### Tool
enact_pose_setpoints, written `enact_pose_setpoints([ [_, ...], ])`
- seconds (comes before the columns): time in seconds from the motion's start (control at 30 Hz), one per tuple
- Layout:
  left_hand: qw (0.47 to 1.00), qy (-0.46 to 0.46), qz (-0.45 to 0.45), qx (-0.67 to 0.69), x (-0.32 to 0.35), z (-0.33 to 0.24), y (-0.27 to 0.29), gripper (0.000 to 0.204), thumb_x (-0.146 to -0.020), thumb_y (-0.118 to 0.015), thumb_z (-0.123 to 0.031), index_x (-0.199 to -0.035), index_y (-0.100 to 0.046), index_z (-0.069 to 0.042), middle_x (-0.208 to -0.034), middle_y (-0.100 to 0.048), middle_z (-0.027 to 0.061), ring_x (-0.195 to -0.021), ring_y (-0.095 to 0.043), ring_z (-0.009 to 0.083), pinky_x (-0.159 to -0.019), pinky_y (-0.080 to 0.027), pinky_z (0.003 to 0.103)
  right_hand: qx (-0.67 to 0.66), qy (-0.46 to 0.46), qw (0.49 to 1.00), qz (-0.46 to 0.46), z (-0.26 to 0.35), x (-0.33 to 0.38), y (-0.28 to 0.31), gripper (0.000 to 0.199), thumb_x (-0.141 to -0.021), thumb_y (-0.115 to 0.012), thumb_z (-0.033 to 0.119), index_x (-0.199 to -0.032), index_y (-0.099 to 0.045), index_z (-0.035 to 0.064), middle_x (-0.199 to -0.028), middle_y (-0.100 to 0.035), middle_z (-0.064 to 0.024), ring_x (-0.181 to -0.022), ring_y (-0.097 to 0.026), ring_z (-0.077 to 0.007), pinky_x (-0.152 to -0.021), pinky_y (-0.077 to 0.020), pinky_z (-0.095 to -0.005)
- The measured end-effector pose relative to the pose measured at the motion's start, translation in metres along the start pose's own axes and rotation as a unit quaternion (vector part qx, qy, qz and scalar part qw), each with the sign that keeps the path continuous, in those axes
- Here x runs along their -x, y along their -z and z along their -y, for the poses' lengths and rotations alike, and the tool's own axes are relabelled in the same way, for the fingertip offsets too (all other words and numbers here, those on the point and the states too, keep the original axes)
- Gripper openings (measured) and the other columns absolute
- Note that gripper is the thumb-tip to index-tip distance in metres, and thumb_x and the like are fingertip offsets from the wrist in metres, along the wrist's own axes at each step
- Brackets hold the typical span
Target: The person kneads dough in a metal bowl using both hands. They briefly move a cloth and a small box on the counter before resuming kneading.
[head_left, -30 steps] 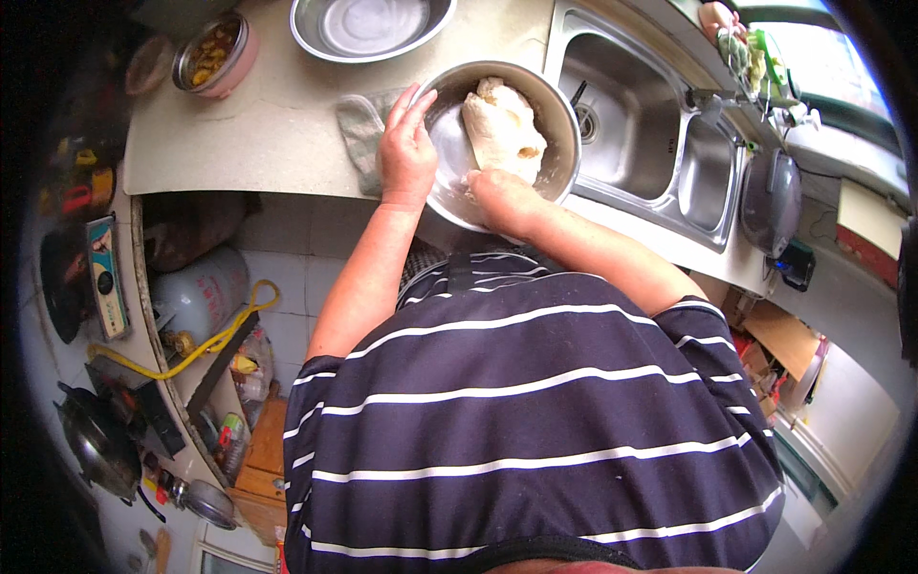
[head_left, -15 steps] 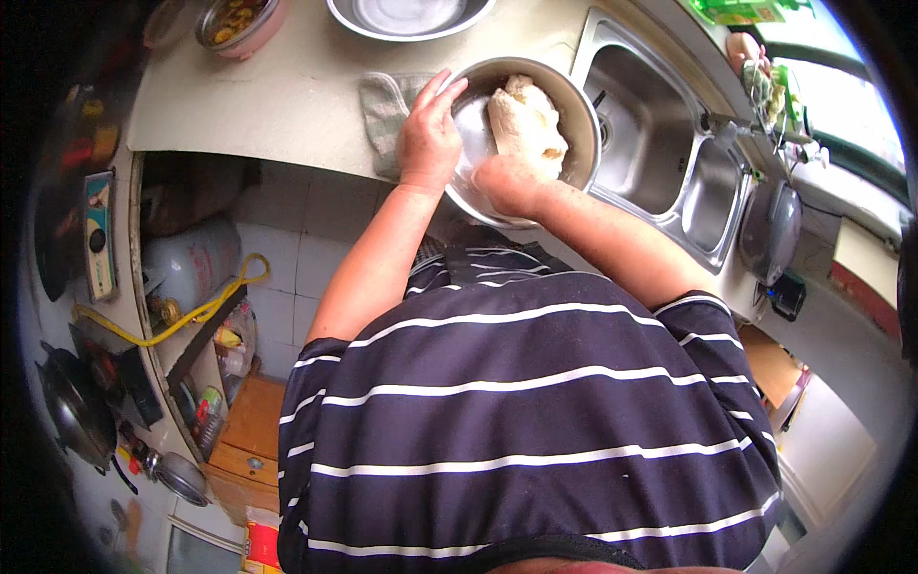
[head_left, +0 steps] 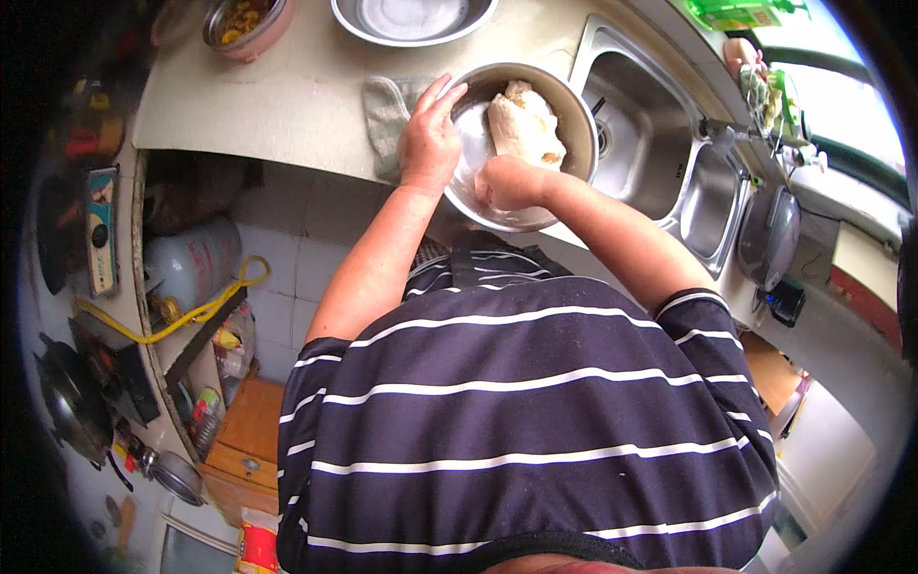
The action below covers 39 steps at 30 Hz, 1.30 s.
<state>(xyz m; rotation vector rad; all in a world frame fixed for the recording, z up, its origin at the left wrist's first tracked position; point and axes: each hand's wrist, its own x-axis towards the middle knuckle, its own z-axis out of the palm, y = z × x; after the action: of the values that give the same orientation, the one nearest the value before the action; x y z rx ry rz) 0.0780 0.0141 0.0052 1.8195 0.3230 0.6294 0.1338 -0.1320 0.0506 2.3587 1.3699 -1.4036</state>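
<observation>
A lump of pale dough [head_left: 524,124] lies in a deep metal bowl [head_left: 579,134] at the counter's front edge. My left hand [head_left: 430,143] rests against the bowl's left rim, its fingers stretched out and slightly apart. Inside the near part of the bowl, my right hand [head_left: 512,183] is closed like a fist, just below the dough's near end. Its fingertips are curled under, so whatever they may hold is hidden. A checked cloth [head_left: 384,110] lies beside the bowl, partly behind my left hand.
Right of the bowl is a steel double sink [head_left: 641,105]. A wide metal basin [head_left: 413,33] and a pink bowl of food [head_left: 256,40] stand farther back on the counter [head_left: 258,105]. Below left, a gas cylinder [head_left: 196,263] with a yellow hose [head_left: 191,314] stands under the counter.
My right hand has pulled back a little from the dough toward me and is more tightly curled. My left hand stays at the rim. The whole view has shifted slightly.
</observation>
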Motion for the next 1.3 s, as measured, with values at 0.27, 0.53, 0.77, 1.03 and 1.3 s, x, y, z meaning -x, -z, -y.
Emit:
enact_pose_setpoints([
  [0.27, 1.000, 0.005, 0.007, 0.017, -0.001, -0.003, 0.000, 0.038, -0.092, -0.049, 0.007, -0.120, -0.070, -0.009, -0.136, -0.059, 0.0134, -0.127, -0.057, 0.0288, -0.104, -0.046, 0.034, -0.128, -0.077, 0.947, -0.283, -0.016, 0.063, 0.063, 0.024, -0.077, -0.064, -0.001, -0.100, -0.073, 0.0016, -0.095, -0.073, -0.0146, -0.091, -0.070, -0.0213, -0.087, -0.0535, -0.0334],
  [0.53, 1.000, -0.004, 0.015, 0.021, -0.003, -0.004, 0.000, 0.044, -0.088, -0.048, 0.011, -0.121, -0.068, -0.009, -0.136, -0.058, 0.0146, -0.124, -0.058, 0.0311, -0.103, -0.048, 0.036, 0.001, -0.117, 0.967, -0.228, -0.025, 0.055, 0.031, 0.061, -0.073, -0.056, -0.005, -0.133, -0.053, -0.0001, -0.133, -0.056, -0.0232, -0.120, -0.058, -0.0386, -0.101, -0.0472, -0.0428],
  [0.77, 0.999, -0.009, 0.035, -0.021, -0.003, -0.006, 0.003, 0.037, -0.094, -0.049, 0.005, -0.123, -0.068, -0.009, -0.138, -0.058, 0.0131, -0.128, -0.055, 0.0278, -0.106, -0.045, 0.035, -0.026, -0.084, 0.948, -0.305, -0.009, 0.051, 0.018, 0.073, -0.070, -0.065, 0.007, -0.141, -0.049, 0.0037, -0.144, -0.047, -0.0195, -0.131, -0.049, -0.0364, -0.113, -0.0370, -0.0430],
  [1.03, 0.999, -0.019, 0.030, 0.015, -0.004, -0.007, 0.002, 0.042, -0.093, -0.047, 0.006, -0.127, -0.066, -0.010, -0.137, -0.058, 0.0137, -0.131, -0.053, 0.0268, -0.109, -0.041, 0.035, -0.100, -0.192, 0.899, -0.380, -0.044, 0.051, 0.012, 0.095, -0.073, -0.077, 0.038, -0.150, -0.032, 0.0035, -0.137, -0.046, -0.0296, -0.117, -0.058, -0.0448, -0.101, -0.0482, -0.0434],
  [1.3, 1.000, 0.001, 0.030, 0.009, -0.003, -0.012, 0.002, 0.045, -0.091, -0.046, 0.007, -0.130, -0.063, -0.009, -0.137, -0.059, 0.0131, -0.130, -0.053, 0.0264, -0.110, -0.040, 0.036, -0.314, -0.123, 0.852, -0.401, -0.030, 0.023, 0.000, 0.096, -0.067, -0.085, 0.039, -0.145, -0.036, 0.0076, -0.126, -0.058, -0.0299, -0.118, -0.060, -0.0388, -0.101, -0.0481, -0.0433],
])
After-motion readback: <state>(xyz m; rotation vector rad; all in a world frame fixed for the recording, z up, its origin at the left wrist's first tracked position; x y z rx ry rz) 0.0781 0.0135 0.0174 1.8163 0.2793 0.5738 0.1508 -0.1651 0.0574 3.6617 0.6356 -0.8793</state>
